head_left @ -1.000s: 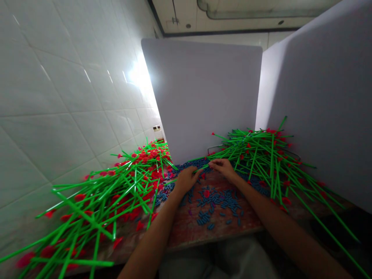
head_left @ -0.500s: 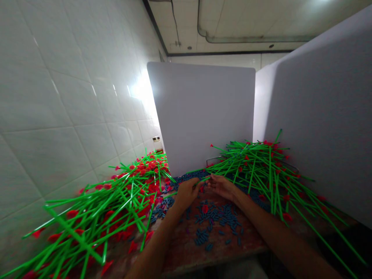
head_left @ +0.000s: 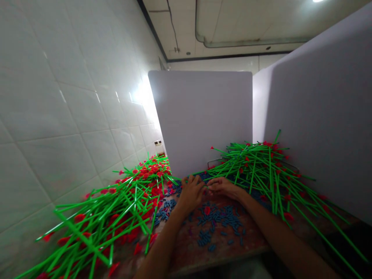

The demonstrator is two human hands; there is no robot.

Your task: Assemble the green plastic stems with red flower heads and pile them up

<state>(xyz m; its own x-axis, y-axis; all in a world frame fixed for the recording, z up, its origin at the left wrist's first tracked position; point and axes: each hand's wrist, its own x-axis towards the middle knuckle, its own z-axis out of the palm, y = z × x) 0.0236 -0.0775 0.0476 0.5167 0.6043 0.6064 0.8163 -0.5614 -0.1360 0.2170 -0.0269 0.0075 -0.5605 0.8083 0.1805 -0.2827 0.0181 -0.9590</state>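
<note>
We are looking down a narrow worktop boxed in by a white tiled wall [head_left: 64, 100] and two white panels. The panel straight ahead [head_left: 200, 120] is our landmark, and a second panel [head_left: 316, 100] stands to its right. A ceiling pipe [head_left: 250, 42] runs high above the landmark, and a small jar [head_left: 158, 147] stands just left of its far edge.

Left of the landmark, a large heap of green stems with red tips [head_left: 110, 217] spreads across the red-stained worktop [head_left: 186, 255] and leans against the tiled wall. Right of it, a second heap of green stems [head_left: 267, 174] reaches the base of the landmark, and some stems overhang the worktop's front edge. A bent metal wire [head_left: 216, 161] shows behind this heap. Both heaps are large, and we see no finished or sorted group.

In front of the landmark, between the heaps, lie scattered blue pellets [head_left: 217, 219] with one loose red tip [head_left: 207, 210] among them. Our left hand [head_left: 192, 192] and right hand [head_left: 223, 187] meet just before the landmark, their fingers curled toward each other. We cannot tell whether they grasp anything. The open room lies on the bare worktop nearest us, between the pellets and the front edge.
</note>
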